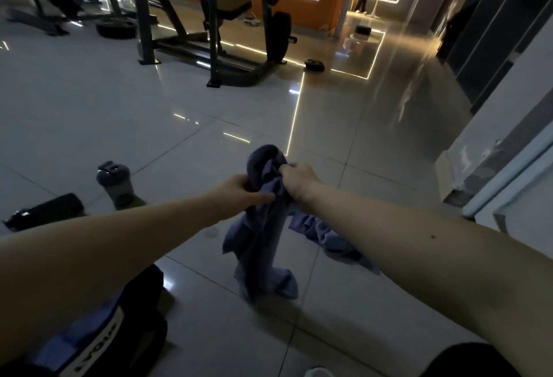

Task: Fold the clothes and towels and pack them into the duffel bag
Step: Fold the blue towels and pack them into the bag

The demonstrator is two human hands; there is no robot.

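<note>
A crumpled blue garment point(260, 245) hangs from both my hands above the tiled floor, its lower end touching the tiles and part of it trailing to the right. My left hand point(239, 191) grips its upper left edge. My right hand point(296, 179) is closed on the bunched top of the cloth. A black duffel bag point(113, 326) with a white lettered strap lies at the lower left, partly hidden by my left arm, with blue fabric showing in it.
A grey shaker bottle point(115, 180) stands on the floor at left, beside a dark bottle point(45, 210) lying on its side. A weight rack point(215, 17) and a loose plate point(314, 65) are farther back. A white cabinet point(508, 167) is at right. A person stands far off.
</note>
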